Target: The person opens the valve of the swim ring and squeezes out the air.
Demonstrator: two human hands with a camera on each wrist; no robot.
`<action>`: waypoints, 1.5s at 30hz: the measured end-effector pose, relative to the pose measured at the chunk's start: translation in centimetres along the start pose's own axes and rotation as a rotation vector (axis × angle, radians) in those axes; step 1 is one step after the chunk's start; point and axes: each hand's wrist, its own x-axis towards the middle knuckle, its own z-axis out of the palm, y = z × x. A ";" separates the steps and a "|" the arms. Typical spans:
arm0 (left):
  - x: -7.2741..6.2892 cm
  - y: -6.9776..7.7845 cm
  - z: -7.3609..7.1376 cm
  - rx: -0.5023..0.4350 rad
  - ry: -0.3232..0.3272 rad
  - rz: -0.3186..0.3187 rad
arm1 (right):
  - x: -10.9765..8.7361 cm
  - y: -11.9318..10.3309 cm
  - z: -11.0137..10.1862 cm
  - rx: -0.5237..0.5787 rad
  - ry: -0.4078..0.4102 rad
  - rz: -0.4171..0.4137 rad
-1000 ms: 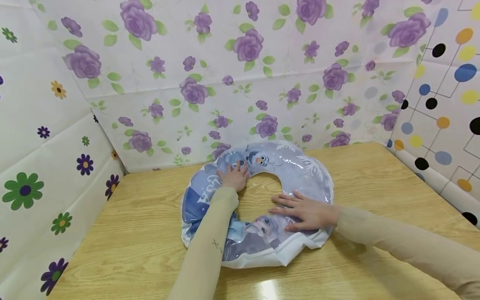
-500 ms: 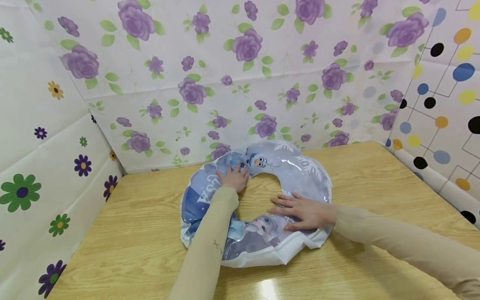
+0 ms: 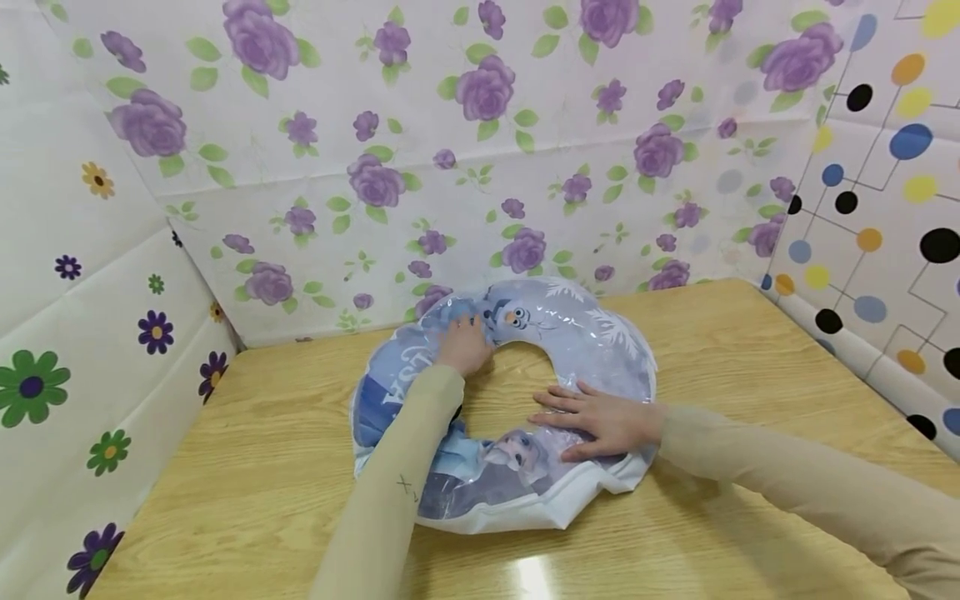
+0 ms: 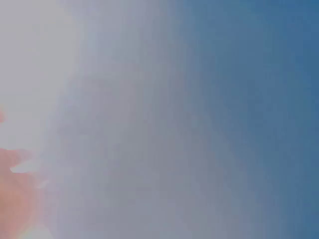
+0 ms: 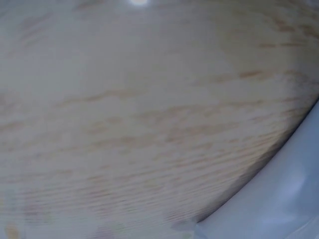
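Observation:
A partly inflated swim ring (image 3: 600, 333) lies flat on the wooden table, printed in blue and lilac with a snowman, snowflakes and lettering. Its near edge is slack and creased. My left hand (image 3: 467, 343) is on its far left part with the fingers drawn together and bent; whether they pinch the vinyl is hidden. My right hand (image 3: 603, 421) rests with spread fingers on the right near part. The left wrist view is a close blur of blue-grey vinyl (image 4: 259, 99) with orange-pink at the lower left. In the right wrist view the ring's edge (image 5: 269, 199) curves over the table.
The wooden table (image 3: 720, 367) extends on both sides of the ring. Behind it hangs a white sheet with purple roses (image 3: 375, 179). Flower-patterned cloth (image 3: 112, 275) stands at the left, and cloth with coloured dots (image 3: 885, 250) at the right.
My left hand's spread fingers have drawn together and bent. The right hand stays in place on the ring. The whole head view has shifted slightly, so everything sits a little further left.

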 end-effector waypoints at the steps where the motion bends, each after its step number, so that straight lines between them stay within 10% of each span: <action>1: 0.1 0.3 -0.4 -0.025 0.006 0.023 | 0.1 0.0 0.1 0.001 0.001 -0.001; 8: 0.9 2.2 -2.2 -0.081 0.089 0.251 | 0.7 -0.4 0.4 -0.004 0.005 -0.023; 17: 0.2 1.0 -2.5 -0.082 0.001 0.231 | 0.9 -0.7 -0.7 0.020 -0.032 0.034; 22: -0.8 -0.4 -3.4 -0.070 -0.028 0.199 | 1.6 -1.2 -2.6 0.071 -0.020 0.195; 30: -2.6 -3.1 -5.3 0.014 -0.042 0.193 | 7.1 -2.1 -6.0 -0.117 0.274 0.397; 38: -5.6 -4.8 -6.3 0.073 -0.106 0.282 | 11.6 -1.4 -5.7 -0.214 0.234 0.690; 45: -7.2 -7.1 -4.5 0.013 -0.076 0.331 | 12.1 1.0 -4.3 -0.177 0.232 0.763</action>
